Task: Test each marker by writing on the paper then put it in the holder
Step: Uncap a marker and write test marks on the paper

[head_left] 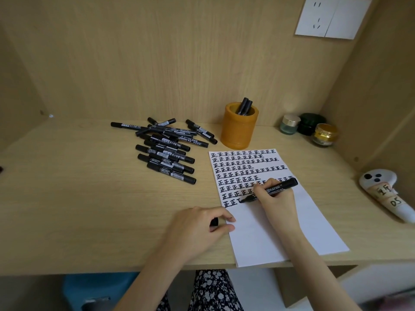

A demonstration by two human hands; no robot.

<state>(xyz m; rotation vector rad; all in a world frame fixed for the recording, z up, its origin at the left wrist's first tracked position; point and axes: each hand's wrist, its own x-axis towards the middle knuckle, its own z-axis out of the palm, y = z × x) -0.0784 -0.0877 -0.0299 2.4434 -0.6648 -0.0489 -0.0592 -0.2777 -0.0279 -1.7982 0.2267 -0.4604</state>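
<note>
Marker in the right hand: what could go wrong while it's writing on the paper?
1. The right hand holding the marker lies over written rows on the paper; if the ink is wet, it might smear.
2. The left hand touches only the paper's left edge, so the sheet could slide mid-stroke.
3. The cap gripped in the left hand is near the front edge of the desk; dropped, it may roll off.

On the pale wooden desk (89, 198) the white sheet of paper (280, 232) lies at the front right, the heap of black plastic markers (166, 151) left of it and farther back, the amber cylindrical holder (238, 133) just behind the paper with two black markers (244, 106) in it, and three small glass jars (311, 124) right of the holder.
</note>
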